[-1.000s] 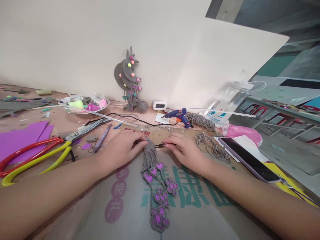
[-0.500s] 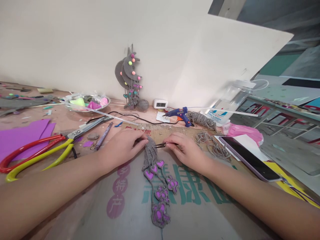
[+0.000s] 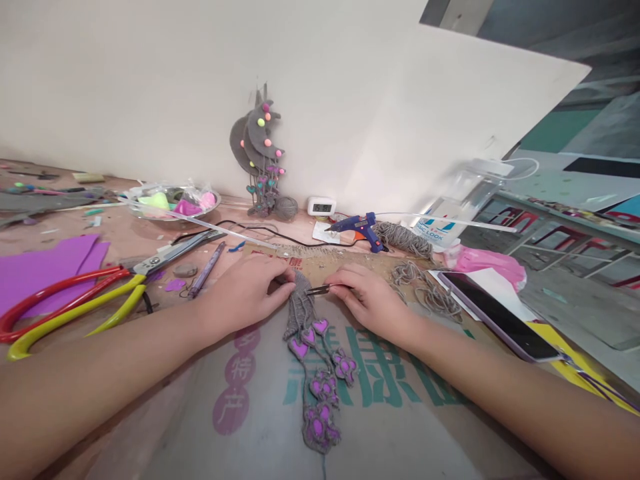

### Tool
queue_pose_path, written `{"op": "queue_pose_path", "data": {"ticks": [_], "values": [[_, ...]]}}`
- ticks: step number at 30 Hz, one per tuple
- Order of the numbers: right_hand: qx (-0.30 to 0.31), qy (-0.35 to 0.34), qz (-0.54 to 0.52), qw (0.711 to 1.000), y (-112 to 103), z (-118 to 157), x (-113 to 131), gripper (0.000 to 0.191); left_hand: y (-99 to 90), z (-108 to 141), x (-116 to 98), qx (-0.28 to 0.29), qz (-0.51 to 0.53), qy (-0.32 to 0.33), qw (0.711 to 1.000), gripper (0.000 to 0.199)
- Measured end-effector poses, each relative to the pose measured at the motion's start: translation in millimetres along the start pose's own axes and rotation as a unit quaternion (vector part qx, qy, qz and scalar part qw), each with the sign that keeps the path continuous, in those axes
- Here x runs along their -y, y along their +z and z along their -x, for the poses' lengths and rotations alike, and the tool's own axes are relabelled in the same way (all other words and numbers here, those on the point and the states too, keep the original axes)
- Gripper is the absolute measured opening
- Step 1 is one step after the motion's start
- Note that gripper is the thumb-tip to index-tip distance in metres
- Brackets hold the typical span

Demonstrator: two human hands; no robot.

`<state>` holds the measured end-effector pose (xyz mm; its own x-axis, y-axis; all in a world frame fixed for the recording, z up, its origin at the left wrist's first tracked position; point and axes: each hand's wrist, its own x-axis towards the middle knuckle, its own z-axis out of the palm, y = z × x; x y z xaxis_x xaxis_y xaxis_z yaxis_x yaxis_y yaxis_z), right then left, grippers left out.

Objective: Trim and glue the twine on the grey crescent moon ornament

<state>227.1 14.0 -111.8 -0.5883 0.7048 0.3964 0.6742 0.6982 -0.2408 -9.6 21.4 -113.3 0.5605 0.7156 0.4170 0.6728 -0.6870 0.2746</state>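
Observation:
A grey yarn-covered ornament [image 3: 300, 300] lies on the printed cardboard, with cords running down to purple hearts [image 3: 299, 348] and grey-edged purple flowers [image 3: 321, 427]. My left hand [image 3: 257, 288] pinches the ornament's upper left edge between thumb and index finger. From the other side, my right hand [image 3: 367, 297] grips a pair of dark tweezers [image 3: 318, 289], whose tips touch or nearly touch the ornament's right side. Whether the tips hold any yarn is too small to tell.
Red-and-yellow-handled scissors [image 3: 135, 277], a pen [image 3: 207, 270] and purple sheets [image 3: 47, 273] lie left. A blue glue gun [image 3: 357, 227], grey yarn [image 3: 404, 240] and a phone [image 3: 500, 317] are right. A bowl [image 3: 173, 210] and moon-shaped hangings [image 3: 257, 143] stand behind.
The tweezer tips have shifted slightly left onto the ornament's edge. My left hand keeps its hold, and the ornament stays in place.

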Motion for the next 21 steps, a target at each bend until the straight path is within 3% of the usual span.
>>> {"op": "queue_pose_path", "data": {"ticks": [7,21], "values": [[0.011,-0.013,0.007,1.0,0.0,1.8,0.3,0.018,-2.2,0.0,-3.9,0.007,-0.019,0.033,0.999,0.011],[-0.007,-0.007,-0.015,1.0,-3.3,2.9,1.8,0.016,-1.8,-0.9,-2.5,0.025,-0.006,0.022,0.999,0.014]]}}
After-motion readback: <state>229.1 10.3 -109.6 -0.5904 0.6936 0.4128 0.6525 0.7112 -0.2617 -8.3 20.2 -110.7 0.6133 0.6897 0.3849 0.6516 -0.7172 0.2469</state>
